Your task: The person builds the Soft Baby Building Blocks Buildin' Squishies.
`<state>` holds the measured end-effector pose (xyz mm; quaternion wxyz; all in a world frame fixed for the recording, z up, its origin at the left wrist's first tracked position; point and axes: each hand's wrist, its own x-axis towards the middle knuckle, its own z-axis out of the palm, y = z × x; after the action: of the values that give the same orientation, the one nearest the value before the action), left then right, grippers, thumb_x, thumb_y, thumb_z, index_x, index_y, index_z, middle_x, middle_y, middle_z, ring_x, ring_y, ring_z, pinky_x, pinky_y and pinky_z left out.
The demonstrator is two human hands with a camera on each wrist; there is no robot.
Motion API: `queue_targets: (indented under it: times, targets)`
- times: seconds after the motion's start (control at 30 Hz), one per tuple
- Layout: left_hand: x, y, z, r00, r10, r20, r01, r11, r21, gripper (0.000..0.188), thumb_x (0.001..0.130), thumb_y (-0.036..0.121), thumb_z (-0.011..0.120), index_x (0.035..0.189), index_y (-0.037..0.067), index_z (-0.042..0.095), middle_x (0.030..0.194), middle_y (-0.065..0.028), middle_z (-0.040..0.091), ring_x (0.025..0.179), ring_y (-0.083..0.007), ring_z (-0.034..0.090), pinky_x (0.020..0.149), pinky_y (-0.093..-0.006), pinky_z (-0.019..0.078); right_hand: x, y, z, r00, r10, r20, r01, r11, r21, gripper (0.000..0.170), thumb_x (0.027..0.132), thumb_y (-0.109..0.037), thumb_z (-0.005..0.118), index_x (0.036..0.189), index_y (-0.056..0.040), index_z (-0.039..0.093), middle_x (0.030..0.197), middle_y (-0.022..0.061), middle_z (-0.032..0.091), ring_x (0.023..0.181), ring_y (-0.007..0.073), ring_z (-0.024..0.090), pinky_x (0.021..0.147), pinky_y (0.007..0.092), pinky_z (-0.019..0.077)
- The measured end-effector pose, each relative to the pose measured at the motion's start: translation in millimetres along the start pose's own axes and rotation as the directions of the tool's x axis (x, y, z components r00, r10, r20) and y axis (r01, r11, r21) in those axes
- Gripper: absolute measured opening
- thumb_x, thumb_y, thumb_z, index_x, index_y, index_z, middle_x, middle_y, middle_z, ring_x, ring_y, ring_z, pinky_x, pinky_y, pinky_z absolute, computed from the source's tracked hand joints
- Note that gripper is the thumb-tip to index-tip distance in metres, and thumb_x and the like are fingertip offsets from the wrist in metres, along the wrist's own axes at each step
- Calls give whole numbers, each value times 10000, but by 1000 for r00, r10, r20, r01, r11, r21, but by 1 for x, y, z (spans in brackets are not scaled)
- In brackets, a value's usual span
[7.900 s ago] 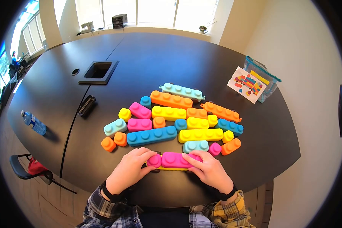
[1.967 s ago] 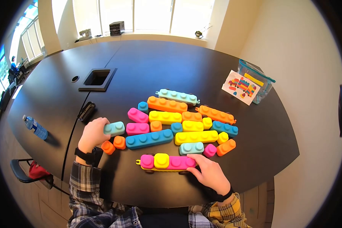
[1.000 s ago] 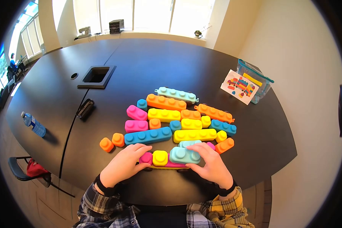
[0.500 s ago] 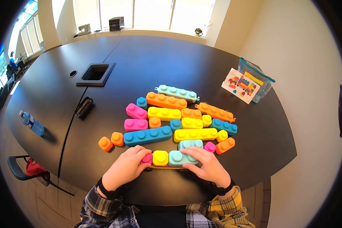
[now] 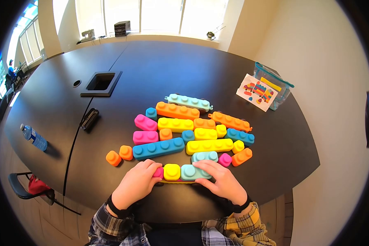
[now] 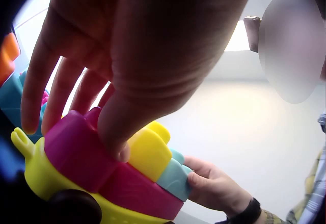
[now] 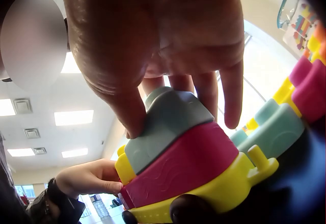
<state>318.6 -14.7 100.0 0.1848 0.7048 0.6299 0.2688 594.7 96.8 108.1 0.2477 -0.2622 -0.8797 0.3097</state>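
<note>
On the near part of the table stands a yellow wheeled base with toy blocks stacked on it. My left hand grips the pink single-stud block at its left end, thumb on the near side and fingers beyond. Beside that sits a yellow single-stud block, on top of a longer pink block. My right hand holds the light-blue two-stud block, which rests on the long pink block right of the yellow one. Another light-blue block lies just behind.
Several loose blocks spread behind the hands, among them a long blue block. Farther back are a light-blue wheeled base and an orange wheeled base. A picture card leans on a clear bag. A water bottle stands left.
The yellow block was added onto the long pink block. My left hand fetched the light-blue block from the left; my right hand then lowered it onto the pink block, and my left hand returned.
</note>
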Motion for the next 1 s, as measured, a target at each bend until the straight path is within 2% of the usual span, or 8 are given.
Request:
queue_targets:
  times: [0.07, 0.1, 0.17, 0.3, 0.6, 0.83, 0.93, 1.0]
  targets:
    - [0, 1, 2, 1000, 4, -3, -4, 1000, 1, 365, 907, 138, 775, 1230, 26, 647, 1168, -155, 661, 1101, -387, 650, 939, -442, 537, 0, -6, -2, 999, 2, -52, -6, 998, -69, 481, 922, -215, 812, 1354, -62, 666, 1310, 165, 688, 1178, 355, 677, 984, 416, 556]
    - [1, 0, 2, 1000, 5, -5, -5, 1000, 3, 363, 906, 138, 775, 1228, 27, 646, 1163, -153, 660, 1097, -388, 650, 935, -444, 538, -1, -6, -3, 999, 0, -55, -4, 998, -70, 481, 922, -215, 812, 1354, -62, 666, 1310, 165, 688, 1178, 355, 677, 984, 416, 556]
    - [1, 0, 1, 1000, 13, -15, -13, 1000, 7, 364, 904, 138, 776, 1225, 28, 647, 1159, -151, 659, 1091, -388, 651, 931, -444, 538, -7, -6, -5, 985, 64, -158, -68, 998, -15, 458, 926, -198, 808, 1334, -45, 663, 1305, 175, 698, 1175, 364, 684, 983, 413, 560]
    - [2, -1, 3, 999, 25, -23, -25, 1000, 7, 369, 898, 137, 779, 1225, 30, 648, 1146, -149, 657, 1080, -386, 651, 920, -443, 540, -15, 9, -4, 991, 30, -130, -35, 999, -35, 427, 930, -171, 801, 1311, -39, 661, 1266, 178, 716, 1148, 371, 696, 974, 410, 564]
    - [-1, 0, 5, 999, 11, -43, -10, 1000, 25, 367, 903, 130, 770, 1235, 36, 645, 1154, -137, 660, 1086, -379, 651, 923, -436, 541, -14, 4, -1, 990, 109, -86, -105, 993, 53, 408, 946, -150, 772, 1317, -38, 645, 1233, 182, 715, 1109, 387, 691, 930, 425, 565]
    - [-1, 4, 4, 999, -34, -26, 35, 998, 46, 357, 909, 126, 758, 1235, 35, 645, 1166, -133, 665, 1100, -378, 653, 926, -441, 542, -15, -2, 0, 988, 129, -85, -132, 990, -38, 419, 962, -161, 749, 1347, -57, 622, 1239, 177, 704, 1102, 404, 680, 908, 442, 567]
    - [-3, -3, 2, 999, -35, -5, 35, 998, 58, 446, 896, 158, 785, 1300, 40, 637, 1212, -145, 668, 1101, -377, 661, 948, -435, 545, -16, 1, 2, 989, 122, -87, -126, 991, -41, 419, 963, -163, 748, 1351, -62, 624, 1242, 175, 705, 1102, 400, 682, 908, 439, 570]
    - [-7, -13, -9, 996, 89, 20, -89, 996, -3, 576, 862, 175, 829, 1377, 34, 612, 1297, -165, 661, 1162, -380, 652, 1002, -436, 535, -15, 2, 2, 990, 102, -93, -106, 993, -47, 421, 964, -163, 747, 1354, -64, 624, 1244, 175, 705, 1101, 398, 683, 909, 438, 571]
